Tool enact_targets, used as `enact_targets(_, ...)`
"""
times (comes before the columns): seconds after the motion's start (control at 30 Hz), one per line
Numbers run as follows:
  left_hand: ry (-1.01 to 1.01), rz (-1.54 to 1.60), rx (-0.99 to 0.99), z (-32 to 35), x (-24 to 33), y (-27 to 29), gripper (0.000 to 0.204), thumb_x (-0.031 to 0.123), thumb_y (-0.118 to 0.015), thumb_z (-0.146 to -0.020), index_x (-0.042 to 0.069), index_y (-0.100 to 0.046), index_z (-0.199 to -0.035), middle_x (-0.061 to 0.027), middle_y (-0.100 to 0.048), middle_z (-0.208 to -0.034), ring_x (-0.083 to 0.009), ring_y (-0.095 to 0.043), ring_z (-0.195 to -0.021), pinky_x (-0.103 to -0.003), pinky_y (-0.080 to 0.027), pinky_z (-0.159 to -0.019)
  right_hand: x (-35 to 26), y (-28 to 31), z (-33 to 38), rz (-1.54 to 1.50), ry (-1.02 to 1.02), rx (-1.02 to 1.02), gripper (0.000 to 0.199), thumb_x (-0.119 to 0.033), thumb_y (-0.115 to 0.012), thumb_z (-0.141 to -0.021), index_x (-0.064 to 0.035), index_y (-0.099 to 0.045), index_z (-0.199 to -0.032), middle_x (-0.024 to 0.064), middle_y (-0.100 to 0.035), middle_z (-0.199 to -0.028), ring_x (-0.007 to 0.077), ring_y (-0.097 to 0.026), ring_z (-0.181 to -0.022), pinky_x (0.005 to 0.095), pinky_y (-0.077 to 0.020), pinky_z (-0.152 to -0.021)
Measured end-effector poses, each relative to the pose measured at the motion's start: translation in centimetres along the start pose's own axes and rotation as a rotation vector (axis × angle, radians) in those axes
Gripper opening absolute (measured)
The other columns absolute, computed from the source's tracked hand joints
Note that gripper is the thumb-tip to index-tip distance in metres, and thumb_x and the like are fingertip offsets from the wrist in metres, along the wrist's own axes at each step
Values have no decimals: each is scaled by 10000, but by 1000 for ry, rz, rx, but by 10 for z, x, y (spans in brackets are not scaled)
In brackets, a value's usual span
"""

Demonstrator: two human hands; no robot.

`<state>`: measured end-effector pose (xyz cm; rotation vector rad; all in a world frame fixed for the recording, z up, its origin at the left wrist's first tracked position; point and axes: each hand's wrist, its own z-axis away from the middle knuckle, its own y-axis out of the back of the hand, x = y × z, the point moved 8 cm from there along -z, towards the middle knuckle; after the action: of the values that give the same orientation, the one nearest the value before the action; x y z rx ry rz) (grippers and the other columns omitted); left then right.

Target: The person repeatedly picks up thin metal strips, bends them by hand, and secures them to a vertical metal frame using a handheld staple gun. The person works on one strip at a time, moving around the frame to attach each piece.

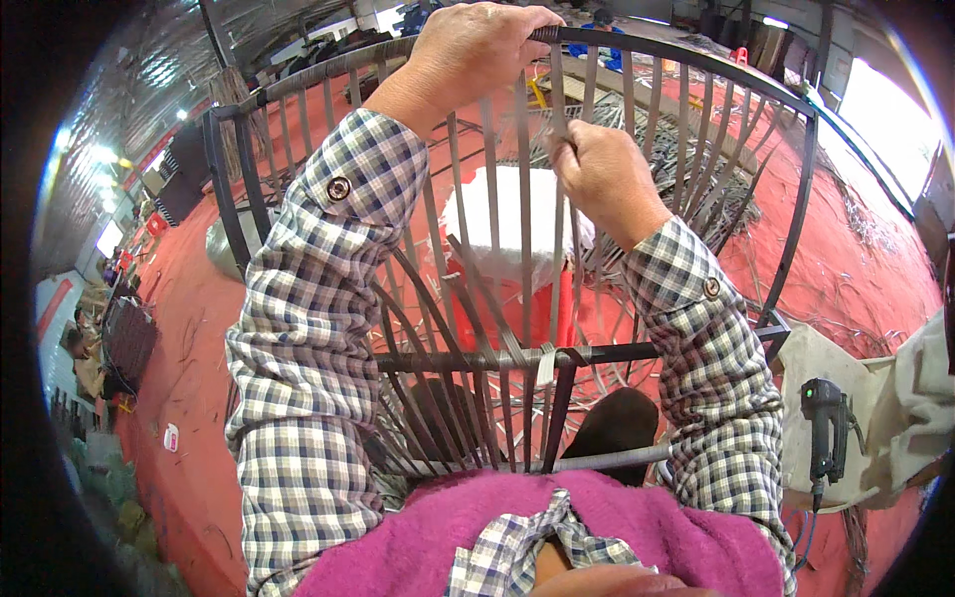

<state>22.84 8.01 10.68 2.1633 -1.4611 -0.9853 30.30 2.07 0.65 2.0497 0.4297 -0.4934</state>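
A dark metal chair-like frame (pixel 793 229) stands before me, with flat grey-brown strips (pixel 489 189) running down from its curved top bar to a lower crossbar. My left hand (pixel 487 48) is closed over the wrapped top bar, near its middle; the fingertips are partly hidden behind it. Lower and to the right, my right hand (pixel 605 174) has its thumb and fingers closed on one upright strip (pixel 559 109), slightly blurred. Several strips cross at the wrapped lower crossbar (pixel 448 360), where a pale tie (pixel 545 364) hangs.
Beyond the frame stands a red stool (pixel 547 308) with a white top. Loose strips (pixel 731 199) lie heaped on the red floor (pixel 856 279). At right, a black corded power tool (pixel 824 438) rests on beige cloth (pixel 885 398). Another person (pixel 600 40) is at the back.
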Motion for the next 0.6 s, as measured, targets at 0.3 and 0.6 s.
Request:
enact_targets(0.3, 260, 30, 29, 5, 24, 5, 313, 258, -638, -801, 134, -608, -1087, -116, -676, -893, -310, -651, -796, -395, -511, -659, 4, 105, 17, -896, 408, 120, 316, -309, -445, -979, -41, -606, -1017, -18, -471, -657, 66, -436, -541, 190, -359, -498)
enact_targets(0.6, 203, -39, 219, 3, 45, 20, 251, 338, -673, -774, 216, -654, -993, -10, -670, -748, -224, -653, -689, -352, -470, -561, 45, 114, -133, -218, 127, -20, 256, -243, -559, -894, -34, -698, -845, 70, -690, -793, 157, -598, -648, 324, -458, -551)
